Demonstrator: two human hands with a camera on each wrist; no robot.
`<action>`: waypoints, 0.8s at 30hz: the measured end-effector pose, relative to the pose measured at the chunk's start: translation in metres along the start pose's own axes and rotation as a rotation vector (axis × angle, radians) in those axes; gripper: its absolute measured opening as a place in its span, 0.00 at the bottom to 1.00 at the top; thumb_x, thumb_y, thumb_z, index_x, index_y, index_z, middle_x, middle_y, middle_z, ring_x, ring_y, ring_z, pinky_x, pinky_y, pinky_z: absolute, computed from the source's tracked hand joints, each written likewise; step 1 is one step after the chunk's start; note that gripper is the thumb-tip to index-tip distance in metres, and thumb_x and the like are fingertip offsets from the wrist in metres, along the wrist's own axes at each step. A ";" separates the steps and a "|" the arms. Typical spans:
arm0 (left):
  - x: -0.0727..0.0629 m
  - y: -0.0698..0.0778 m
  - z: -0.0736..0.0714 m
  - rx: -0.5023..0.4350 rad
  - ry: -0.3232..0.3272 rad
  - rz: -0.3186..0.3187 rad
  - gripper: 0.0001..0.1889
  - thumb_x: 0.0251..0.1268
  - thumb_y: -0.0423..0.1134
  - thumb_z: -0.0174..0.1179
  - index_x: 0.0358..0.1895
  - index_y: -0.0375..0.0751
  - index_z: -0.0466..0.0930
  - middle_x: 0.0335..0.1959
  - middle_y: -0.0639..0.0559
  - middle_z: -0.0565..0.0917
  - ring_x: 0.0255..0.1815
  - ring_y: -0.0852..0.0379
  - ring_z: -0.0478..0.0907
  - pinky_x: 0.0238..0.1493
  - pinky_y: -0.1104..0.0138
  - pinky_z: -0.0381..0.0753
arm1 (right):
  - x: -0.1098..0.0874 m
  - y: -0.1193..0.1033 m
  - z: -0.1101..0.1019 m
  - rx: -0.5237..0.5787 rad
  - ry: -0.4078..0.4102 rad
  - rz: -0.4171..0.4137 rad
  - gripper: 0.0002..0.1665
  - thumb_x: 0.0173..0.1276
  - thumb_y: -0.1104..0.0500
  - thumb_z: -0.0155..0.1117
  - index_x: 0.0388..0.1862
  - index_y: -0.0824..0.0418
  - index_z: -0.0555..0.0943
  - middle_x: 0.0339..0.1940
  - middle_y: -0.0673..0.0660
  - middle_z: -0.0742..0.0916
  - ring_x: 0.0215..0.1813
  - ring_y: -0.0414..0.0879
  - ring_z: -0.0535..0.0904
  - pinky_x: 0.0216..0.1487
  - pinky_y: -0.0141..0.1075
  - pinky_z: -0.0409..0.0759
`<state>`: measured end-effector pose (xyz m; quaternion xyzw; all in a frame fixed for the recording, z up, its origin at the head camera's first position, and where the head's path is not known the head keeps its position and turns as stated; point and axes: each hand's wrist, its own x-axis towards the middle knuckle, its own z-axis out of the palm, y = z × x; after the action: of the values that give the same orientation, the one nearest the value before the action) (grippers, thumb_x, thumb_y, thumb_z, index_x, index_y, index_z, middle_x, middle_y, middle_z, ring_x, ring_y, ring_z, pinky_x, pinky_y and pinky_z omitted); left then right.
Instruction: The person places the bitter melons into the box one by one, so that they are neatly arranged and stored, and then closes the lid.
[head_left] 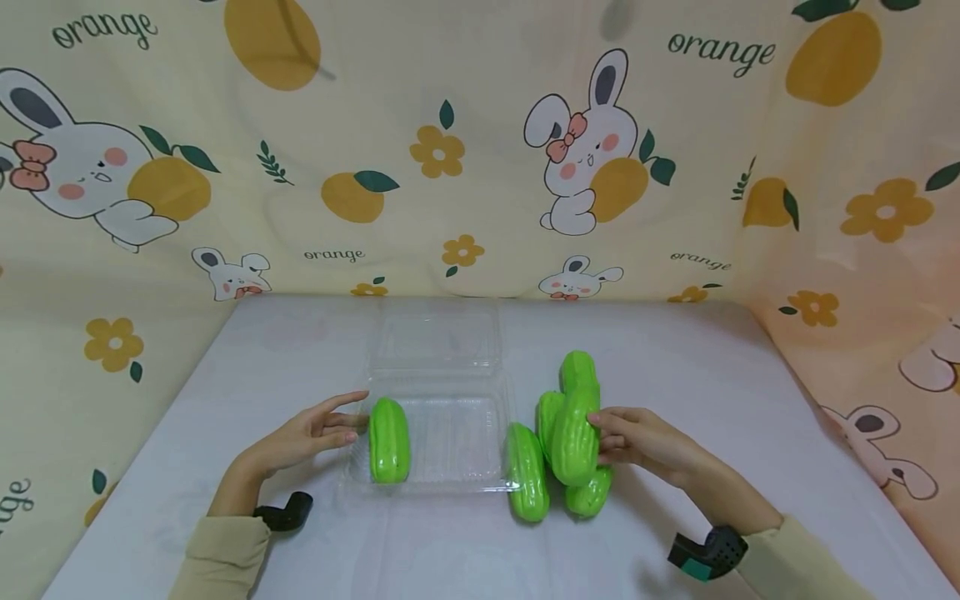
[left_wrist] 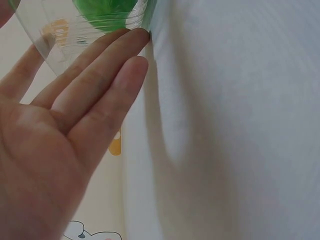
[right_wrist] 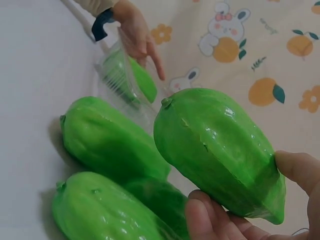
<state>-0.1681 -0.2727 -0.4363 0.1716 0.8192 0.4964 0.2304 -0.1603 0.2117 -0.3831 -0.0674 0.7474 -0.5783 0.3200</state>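
Observation:
My right hand [head_left: 637, 437] grips a glossy green papaya [right_wrist: 220, 155] by one end, thumb on one side and fingers on the other. In the head view that papaya overlaps several others, including a papaya [head_left: 529, 473] beside the clear box's right edge. The clear plastic box [head_left: 457, 442] lies with its lid [head_left: 435, 333] folded back, and one papaya [head_left: 389, 442] sits along its left side. At the box's left wall is my left hand [head_left: 307, 433]; the left wrist view shows its fingers [left_wrist: 100, 75] extended against the plastic.
A white-covered table [head_left: 442, 550] carries everything. Behind and at the sides hangs a cream sheet [head_left: 480, 192] printed with rabbits and oranges. Loose papayas [right_wrist: 112, 140] lie close together right of the box.

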 end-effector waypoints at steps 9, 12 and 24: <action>0.000 0.000 0.000 0.006 0.000 0.001 0.37 0.71 0.44 0.55 0.76 0.41 0.48 0.69 0.29 0.68 0.70 0.31 0.65 0.65 0.39 0.68 | 0.008 -0.004 0.009 0.011 -0.013 -0.014 0.38 0.76 0.49 0.50 0.65 0.83 0.60 0.42 0.51 0.83 0.45 0.36 0.81 0.54 0.34 0.83; 0.000 0.000 0.000 0.009 -0.002 0.004 0.37 0.71 0.44 0.55 0.76 0.41 0.48 0.69 0.28 0.68 0.70 0.31 0.65 0.64 0.39 0.69 | 0.011 -0.006 0.013 0.015 -0.017 -0.013 0.35 0.75 0.49 0.51 0.62 0.81 0.63 0.40 0.49 0.82 0.44 0.36 0.81 0.54 0.34 0.83; 0.000 0.001 -0.001 0.007 0.000 -0.005 0.37 0.70 0.44 0.55 0.76 0.42 0.49 0.69 0.29 0.67 0.71 0.31 0.65 0.64 0.38 0.68 | 0.020 -0.012 0.023 0.014 -0.059 -0.021 0.35 0.76 0.49 0.50 0.63 0.81 0.64 0.38 0.48 0.84 0.42 0.36 0.82 0.52 0.34 0.84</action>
<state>-0.1684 -0.2730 -0.4355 0.1706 0.8213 0.4929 0.2312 -0.1664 0.1790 -0.3830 -0.0900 0.7329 -0.5846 0.3363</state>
